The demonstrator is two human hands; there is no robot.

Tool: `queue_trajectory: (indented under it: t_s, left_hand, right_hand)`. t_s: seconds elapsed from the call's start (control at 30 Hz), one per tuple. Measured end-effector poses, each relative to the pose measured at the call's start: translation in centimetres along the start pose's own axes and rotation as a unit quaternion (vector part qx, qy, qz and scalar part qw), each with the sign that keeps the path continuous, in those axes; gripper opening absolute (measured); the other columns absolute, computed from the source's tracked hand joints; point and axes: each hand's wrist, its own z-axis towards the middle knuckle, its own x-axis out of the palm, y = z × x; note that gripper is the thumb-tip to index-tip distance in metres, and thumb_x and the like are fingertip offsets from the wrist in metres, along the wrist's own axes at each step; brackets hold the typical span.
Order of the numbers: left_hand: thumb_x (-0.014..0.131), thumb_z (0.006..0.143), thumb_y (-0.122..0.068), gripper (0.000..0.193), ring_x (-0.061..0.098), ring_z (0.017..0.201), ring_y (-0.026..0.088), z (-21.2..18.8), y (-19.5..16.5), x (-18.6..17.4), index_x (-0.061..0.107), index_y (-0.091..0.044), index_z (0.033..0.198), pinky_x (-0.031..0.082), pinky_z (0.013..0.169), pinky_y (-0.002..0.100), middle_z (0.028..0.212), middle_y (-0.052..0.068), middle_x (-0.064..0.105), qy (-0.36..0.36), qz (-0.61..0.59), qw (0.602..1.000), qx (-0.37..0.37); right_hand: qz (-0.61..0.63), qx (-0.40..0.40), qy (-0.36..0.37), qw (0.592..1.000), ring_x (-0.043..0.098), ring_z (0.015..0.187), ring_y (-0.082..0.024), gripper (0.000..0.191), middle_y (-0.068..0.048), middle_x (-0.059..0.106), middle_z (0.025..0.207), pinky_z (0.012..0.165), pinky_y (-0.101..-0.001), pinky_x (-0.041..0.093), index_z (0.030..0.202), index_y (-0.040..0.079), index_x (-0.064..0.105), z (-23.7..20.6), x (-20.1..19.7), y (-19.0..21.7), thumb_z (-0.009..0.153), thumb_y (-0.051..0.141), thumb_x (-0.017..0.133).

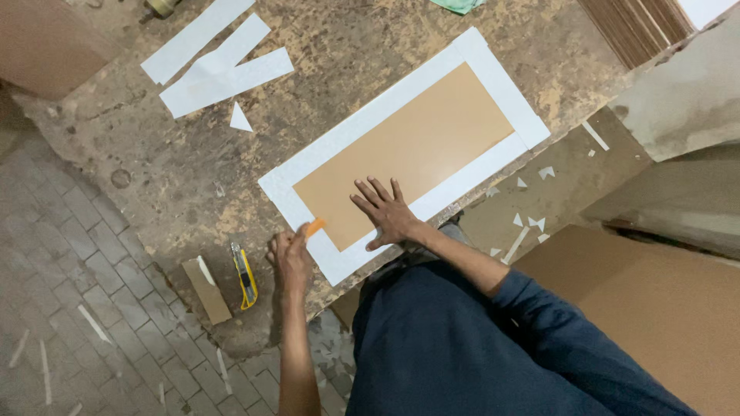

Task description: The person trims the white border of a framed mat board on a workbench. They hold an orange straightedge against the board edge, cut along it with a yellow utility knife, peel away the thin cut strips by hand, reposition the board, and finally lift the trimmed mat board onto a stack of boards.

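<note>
While left hand point(291, 258) grips one orange scraper point(314, 227), right hand point(387, 212) presses one board point(405, 150).

I see a smooth, matt brown board point(408, 150) that looks like cardboard, with a frame of flat white paper point(493, 81) around it. My table point(162, 166) looks like old wood, rough, stained and patchy. The loose strips point(220, 65) on it are thin white paper. The knife point(246, 276) has a shiny yellow plastic body. The small scraper point(314, 227) in my left hand point(291, 258) looks like orange plastic. My sleeve point(555, 323) is soft dark blue cloth.
</note>
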Motion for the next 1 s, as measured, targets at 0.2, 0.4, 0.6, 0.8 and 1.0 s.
queue_trajectory:
  t_s: [0.2, 0.4, 0.6, 0.8, 1.0]
  left_hand:
    - [0.068, 0.095, -0.014, 0.042, 0.054, 0.110, 0.038, 7.0, 2.9, -1.3, 0.069, -0.032, 0.134, 0.043, 0.090, 0.057, 0.106, 0.010, 0.062, -0.035, 0.011, 0.999, -0.006]
    - [0.067, 0.095, -0.011, 0.040, 0.054, 0.110, 0.032, 8.2, 7.9, -3.2, 0.071, -0.028, 0.131, 0.044, 0.091, 0.053, 0.107, 0.006, 0.060, -0.111, -0.014, 0.994, 0.008]
    - [0.064, 0.098, -0.012, 0.039, 0.055, 0.107, 0.026, 0.9, 9.4, -3.1, 0.070, -0.030, 0.132, 0.044, 0.092, 0.049, 0.105, 0.003, 0.059, -0.065, -0.044, 0.996, 0.034]
    - [0.061, 0.097, -0.008, 0.043, 0.055, 0.103, 0.026, 3.0, 11.3, -1.9, 0.072, -0.030, 0.131, 0.040, 0.084, 0.049, 0.100, 0.003, 0.057, -0.062, -0.020, 0.998, 0.009]
    - [0.065, 0.094, -0.012, 0.039, 0.054, 0.105, 0.025, 8.3, 13.6, -3.1, 0.073, -0.031, 0.127, 0.041, 0.087, 0.049, 0.102, 0.002, 0.059, -0.123, -0.011, 0.992, 0.034]
  right_hand:
    - [-0.023, 0.006, -0.002, 1.000, -0.002, 0.157, -0.040, 0.138, -0.012, 0.003, 0.172, 0.116, -0.0763, 0.000, 0.163, 0.018, 0.017, 1.0, 0.1, 2.3, 0.056, 0.074, 0.083]
    - [-0.007, -0.017, -0.010, 1.000, -0.005, 0.157, -0.041, 0.140, -0.014, 0.000, 0.173, 0.115, -0.0777, -0.004, 0.165, 0.016, 0.018, 4.2, 2.2, 6.9, 0.056, 0.080, 0.079]
    - [-0.010, -0.016, -0.018, 1.000, -0.006, 0.158, -0.042, 0.142, -0.015, -0.001, 0.174, 0.114, -0.0784, -0.005, 0.166, 0.016, 0.019, 7.0, 4.3, 10.7, 0.054, 0.079, 0.079]
    - [-0.004, -0.023, -0.034, 0.999, -0.006, 0.160, -0.041, 0.142, -0.014, -0.001, 0.176, 0.116, -0.0786, -0.005, 0.169, 0.017, 0.019, 6.8, 4.9, 9.5, 0.056, 0.079, 0.079]
    - [0.000, -0.014, -0.008, 1.000, -0.009, 0.159, -0.040, 0.144, -0.014, -0.003, 0.174, 0.116, -0.0764, -0.008, 0.167, 0.017, 0.018, 6.3, 6.3, 9.9, 0.053, 0.081, 0.077]
